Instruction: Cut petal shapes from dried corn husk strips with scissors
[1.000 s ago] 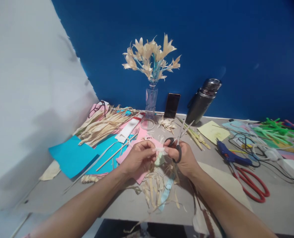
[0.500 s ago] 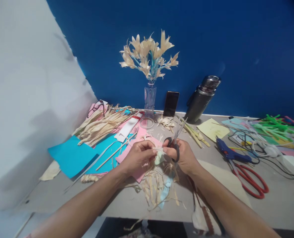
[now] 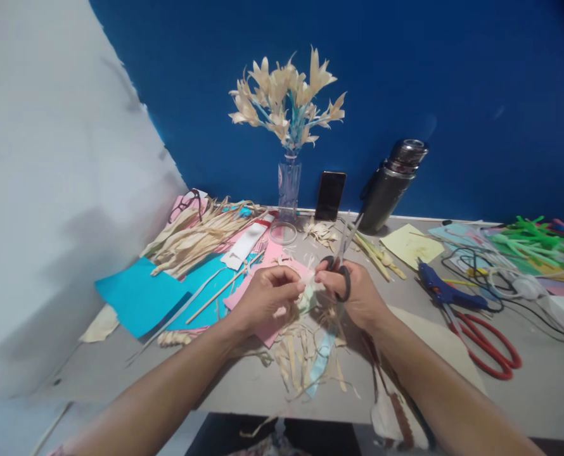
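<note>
My left hand (image 3: 273,296) is closed in a pinch over the middle of the table, with a small pale strip (image 3: 308,278) at its fingertips. Whether the strip is husk or paper is too blurred to tell. A pair of black-handled scissors (image 3: 349,237) hangs on the fingers of my right hand (image 3: 358,296), blades pointing up and away from me. My right thumb and forefinger come close to the strip from the other side. Beneath both hands lie shredded dry husk scraps (image 3: 294,361), a light blue strip (image 3: 320,364) and pink paper (image 3: 269,332).
Husk flowers (image 3: 286,95) stand in a clear bottle (image 3: 289,190) by the blue wall, beside a phone (image 3: 331,195) and a flask (image 3: 387,190). Dry husks (image 3: 201,237) and blue paper (image 3: 139,294) lie left; a glue gun (image 3: 446,288), red-handled scissors (image 3: 488,345) and cables right.
My hands have drawn slightly apart, and the pale strip that spanned both sets of fingertips now shows mainly at the left. The view has shifted a little.
</note>
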Motion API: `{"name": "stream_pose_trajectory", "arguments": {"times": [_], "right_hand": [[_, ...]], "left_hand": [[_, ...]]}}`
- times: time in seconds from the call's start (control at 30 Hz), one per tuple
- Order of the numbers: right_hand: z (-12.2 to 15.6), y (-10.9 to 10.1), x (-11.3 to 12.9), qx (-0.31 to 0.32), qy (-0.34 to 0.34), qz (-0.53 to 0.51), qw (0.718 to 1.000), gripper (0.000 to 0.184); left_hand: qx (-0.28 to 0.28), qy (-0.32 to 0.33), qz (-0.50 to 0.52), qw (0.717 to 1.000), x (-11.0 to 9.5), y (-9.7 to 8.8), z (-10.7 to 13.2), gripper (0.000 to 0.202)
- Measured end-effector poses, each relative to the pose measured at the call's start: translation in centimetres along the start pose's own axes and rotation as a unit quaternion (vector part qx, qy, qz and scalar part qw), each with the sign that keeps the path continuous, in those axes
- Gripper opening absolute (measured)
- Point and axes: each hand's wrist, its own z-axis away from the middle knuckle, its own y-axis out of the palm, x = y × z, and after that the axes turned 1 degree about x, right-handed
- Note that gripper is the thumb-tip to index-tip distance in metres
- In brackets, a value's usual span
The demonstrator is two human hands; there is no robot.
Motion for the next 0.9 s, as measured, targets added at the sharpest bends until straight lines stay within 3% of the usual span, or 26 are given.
{"name": "stream_pose_trajectory", "arguments": {"times": [0.13, 0.27, 0.4, 0.6, 0.9], "right_hand": [[0.4, 0.4, -0.8, 0.055, -0.026, -0.013, 0.998, 0.054], [1.0, 1.2, -1.2, 0.103, -0.044, 0.038, 0.993, 0.055], [1.2, 1.4, -1.3, 0.106, -0.017, 0.059, 0.992, 0.053], [1.2, 1.5, -0.8, 0.117, 0.000, 0.082, 0.990, 0.051], [1.1, 1.7, -0.8, 0.118, 0.022, 0.069, 0.990, 0.056]], "left_hand": [[-0.051, 0.025, 0.072, 0.996, -0.9, 0.3, -0.4, 0.019], [-0.101, 0.040, 0.078, 0.991, -1.9, 1.1, -0.5, 0.020], [-0.164, 0.050, 0.146, 0.974, -1.7, 2.5, -0.5, 0.021], [-0.183, 0.043, 0.230, 0.955, -0.2, 3.8, -1.0, 0.021], [-0.186, 0.050, 0.223, 0.956, -0.3, 3.8, -1.1, 0.017]]}}
